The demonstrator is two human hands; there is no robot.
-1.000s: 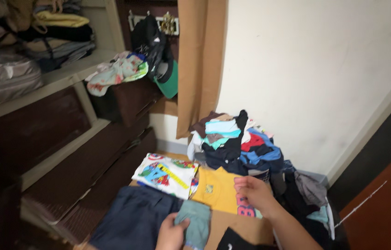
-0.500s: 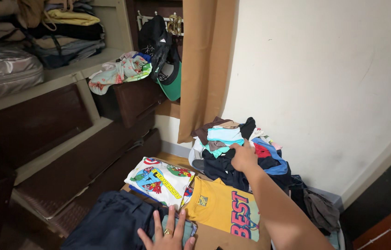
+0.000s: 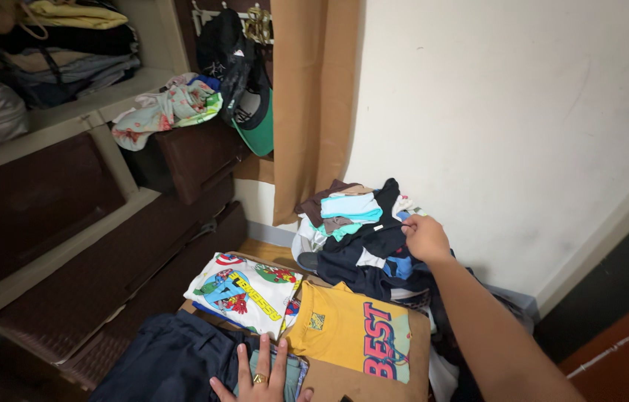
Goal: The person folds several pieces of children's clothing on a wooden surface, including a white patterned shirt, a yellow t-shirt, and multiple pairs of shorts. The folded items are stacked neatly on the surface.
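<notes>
A: Left to right? Prints?
B: White shirt point(image 3: 244, 289), multicoloured print; yellow shirt point(image 3: 351, 336), red-blue lettering.
A: Hands?
B: Left hand point(image 3: 261, 381) released, fingers spread flat on grey-green folded cloth point(image 3: 290, 370). Right hand point(image 3: 426, 237) pinches dark garment point(image 3: 377, 237) atop clothes pile point(image 3: 363, 238) by wall.

- A small square label point(image 3: 316, 321) – dark with a pale print – sat on the chest of the folded yellow shirt point(image 3: 344, 335), low in the middle of the view.
- A thin white tag point(image 3: 378, 228) showed on the dark garment near the top of the clothes pile point(image 3: 363, 238) by the wall, just left of the right hand point(image 3: 426, 238).
- No packages, signs or screens were in view.
</notes>
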